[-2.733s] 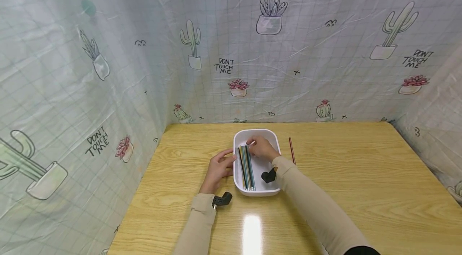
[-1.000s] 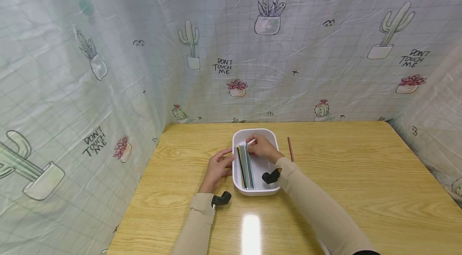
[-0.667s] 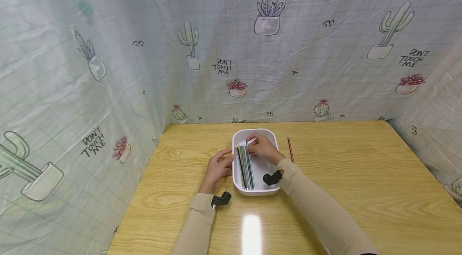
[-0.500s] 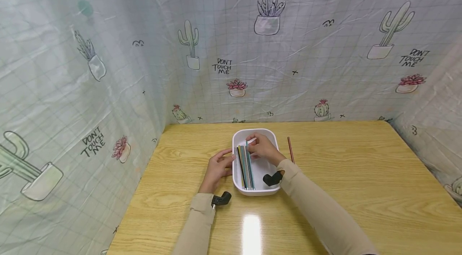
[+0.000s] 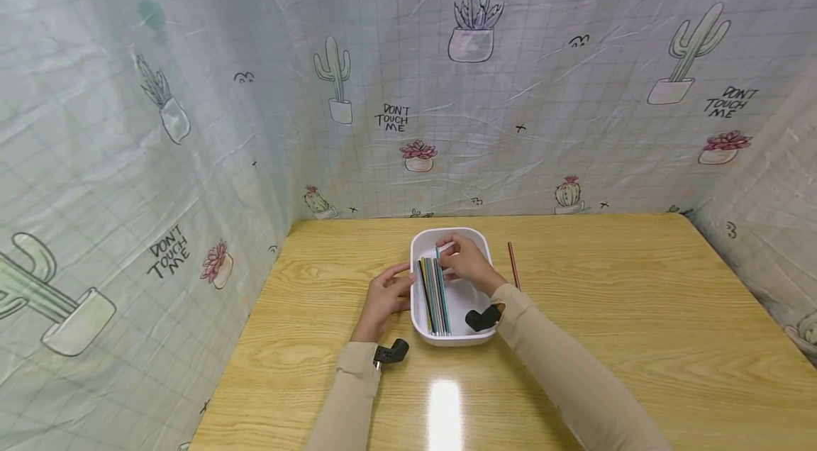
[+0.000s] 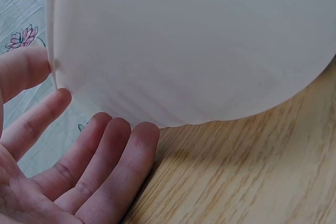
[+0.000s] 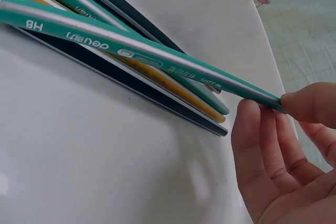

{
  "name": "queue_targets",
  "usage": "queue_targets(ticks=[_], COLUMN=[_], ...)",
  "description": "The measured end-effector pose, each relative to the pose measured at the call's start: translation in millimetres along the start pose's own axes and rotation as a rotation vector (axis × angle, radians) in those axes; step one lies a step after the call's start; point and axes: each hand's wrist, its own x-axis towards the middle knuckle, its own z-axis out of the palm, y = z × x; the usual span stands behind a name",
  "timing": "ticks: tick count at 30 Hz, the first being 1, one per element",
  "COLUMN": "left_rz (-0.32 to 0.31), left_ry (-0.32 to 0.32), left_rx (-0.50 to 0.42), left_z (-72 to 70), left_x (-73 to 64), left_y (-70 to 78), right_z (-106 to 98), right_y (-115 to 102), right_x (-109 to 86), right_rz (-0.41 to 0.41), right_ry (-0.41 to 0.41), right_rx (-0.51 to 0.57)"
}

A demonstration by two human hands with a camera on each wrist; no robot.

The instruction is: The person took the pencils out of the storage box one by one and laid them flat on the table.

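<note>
A white plastic box (image 5: 453, 342) stands on the table with several pencils (image 5: 432, 298) lying lengthwise along its left side. My right hand (image 5: 467, 261) is over the far part of the box. Its thumb and fingertips pinch the end of a green pencil (image 7: 152, 51), marked HB. In the right wrist view this pencil slants across green, yellow and dark pencils (image 7: 173, 106) on the box floor. My left hand (image 5: 381, 297) touches the box's left wall from outside, fingers extended. In the left wrist view its fingertips (image 6: 144, 135) rest against the white wall (image 6: 184, 56).
A dark red pencil-like stick (image 5: 513, 263) lies on the wooden table (image 5: 625, 309) just right of the box. A sheet printed with cacti (image 5: 383, 82) hangs behind and at both sides. Each wrist wears a small black camera (image 5: 392, 351).
My right hand has taken the green pencil by its far end, which now stands out past the others. The hand has shifted slightly away from me. My left hand stays at the box wall.
</note>
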Motion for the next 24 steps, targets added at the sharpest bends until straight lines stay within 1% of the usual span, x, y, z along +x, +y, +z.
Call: queue_targets(ticks=[5,9,16,24], left_rz=[-0.005,-0.005,-0.005,-0.005], left_ry=[0.005,0.009,0.002,0.004], left_rx=[-0.001,0.001,0.009,0.003], left_z=[-0.4,-0.4,-0.2,-0.2], left_x=[-0.3,0.2,3.1,1.5], left_y=[-0.2,-0.8,-2.3,-1.2], right_z=[-4,-10,-23,-40], right_y=[-1,-4,-14,-25], right_x=[1.8,2.4,1.2,1.2], right_rz=[0.0,-0.016,-0.032,-0.04], right_ry=[0.021,0.03,0.053,0.072], right_rx=[0.003,0.017,0.053,0.072])
